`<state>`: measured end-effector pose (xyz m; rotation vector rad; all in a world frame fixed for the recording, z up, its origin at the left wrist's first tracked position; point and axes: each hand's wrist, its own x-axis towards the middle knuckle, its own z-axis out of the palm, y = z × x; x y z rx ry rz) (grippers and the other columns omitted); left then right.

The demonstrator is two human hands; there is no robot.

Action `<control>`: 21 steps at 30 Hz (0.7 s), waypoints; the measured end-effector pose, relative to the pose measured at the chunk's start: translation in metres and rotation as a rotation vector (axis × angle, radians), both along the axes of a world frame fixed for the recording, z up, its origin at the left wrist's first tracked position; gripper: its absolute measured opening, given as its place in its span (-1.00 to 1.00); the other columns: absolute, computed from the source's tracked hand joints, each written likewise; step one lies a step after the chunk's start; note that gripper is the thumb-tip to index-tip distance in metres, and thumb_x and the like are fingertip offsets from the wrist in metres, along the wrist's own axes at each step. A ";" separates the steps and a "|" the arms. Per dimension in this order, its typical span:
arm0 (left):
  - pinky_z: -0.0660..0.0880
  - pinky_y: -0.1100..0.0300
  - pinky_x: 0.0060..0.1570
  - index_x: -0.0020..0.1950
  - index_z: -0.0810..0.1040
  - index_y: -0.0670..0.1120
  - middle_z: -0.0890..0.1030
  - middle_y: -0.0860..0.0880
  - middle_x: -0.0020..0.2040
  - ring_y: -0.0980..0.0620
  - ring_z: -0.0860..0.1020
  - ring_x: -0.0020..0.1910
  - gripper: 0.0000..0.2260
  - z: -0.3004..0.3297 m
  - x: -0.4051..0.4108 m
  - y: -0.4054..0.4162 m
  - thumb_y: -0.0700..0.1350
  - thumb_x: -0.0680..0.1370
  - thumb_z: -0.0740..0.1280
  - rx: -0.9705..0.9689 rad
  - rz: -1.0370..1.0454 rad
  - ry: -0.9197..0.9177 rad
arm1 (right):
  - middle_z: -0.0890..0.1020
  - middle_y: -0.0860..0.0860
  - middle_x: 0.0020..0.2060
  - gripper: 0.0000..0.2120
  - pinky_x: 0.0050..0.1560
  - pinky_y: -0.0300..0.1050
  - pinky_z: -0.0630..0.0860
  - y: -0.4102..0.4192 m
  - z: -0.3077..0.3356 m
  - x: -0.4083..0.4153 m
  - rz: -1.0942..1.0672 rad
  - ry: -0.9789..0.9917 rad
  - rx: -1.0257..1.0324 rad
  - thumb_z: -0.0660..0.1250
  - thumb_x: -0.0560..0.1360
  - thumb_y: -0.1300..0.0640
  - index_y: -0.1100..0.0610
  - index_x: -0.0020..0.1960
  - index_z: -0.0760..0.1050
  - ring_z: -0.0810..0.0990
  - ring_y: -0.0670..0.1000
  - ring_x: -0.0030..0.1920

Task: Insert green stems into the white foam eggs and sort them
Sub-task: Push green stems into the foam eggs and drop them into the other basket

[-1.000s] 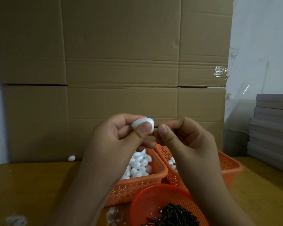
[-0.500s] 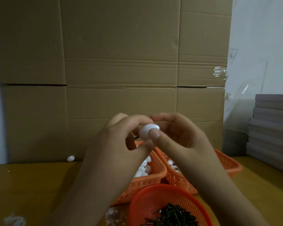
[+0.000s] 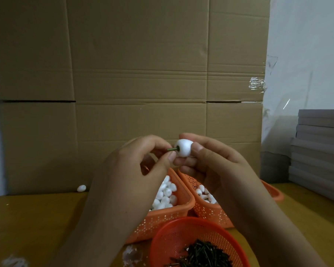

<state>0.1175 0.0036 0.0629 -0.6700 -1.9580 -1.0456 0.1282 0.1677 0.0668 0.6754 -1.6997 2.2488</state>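
My right hand [image 3: 206,160] pinches a white foam egg [image 3: 184,147] between thumb and fingers, held up in front of the cardboard. A short green stem [image 3: 172,149] sticks out of the egg's left end, and my left hand [image 3: 143,160] pinches the stem's free end. Below sit two orange rectangular baskets: the left basket [image 3: 162,218] holds several plain white eggs, and the right basket [image 3: 210,212] also holds eggs, mostly hidden by my right arm. A round red basket [image 3: 172,237] in front holds a pile of dark green stems [image 3: 202,255].
A large cardboard sheet [image 3: 133,83] stands behind the wooden table [image 3: 37,224]. One loose egg [image 3: 81,188] lies at its foot on the left. Grey stacked boards [image 3: 320,151] stand at the right. White foam scraps [image 3: 130,254] lie near the front edge.
The egg passed from my left hand to my right hand. The stem now sits in the egg's left end, with my left hand on its free end.
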 end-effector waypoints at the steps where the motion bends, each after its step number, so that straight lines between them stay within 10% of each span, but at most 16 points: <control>1: 0.39 0.40 -0.36 -0.05 0.50 0.31 0.58 0.33 -0.20 0.26 0.57 -0.17 -0.88 0.000 0.000 0.000 0.17 0.42 0.30 -0.001 0.002 0.006 | 0.71 0.14 -0.05 -0.68 -0.06 -0.23 0.61 0.000 0.000 0.000 0.020 -0.005 -0.010 0.34 0.37 0.09 0.13 0.10 0.63 0.70 0.02 -0.06; 21: 0.32 0.37 -0.31 -0.21 0.54 0.13 0.56 0.26 -0.14 0.24 0.52 -0.12 -0.88 -0.002 -0.001 0.000 0.11 0.49 0.29 0.008 0.044 0.021 | 0.73 0.01 -0.18 -0.70 -0.09 -0.31 0.58 0.003 0.000 0.002 -0.233 0.189 0.265 0.38 0.33 -0.03 0.02 0.03 0.63 0.71 -0.05 -0.14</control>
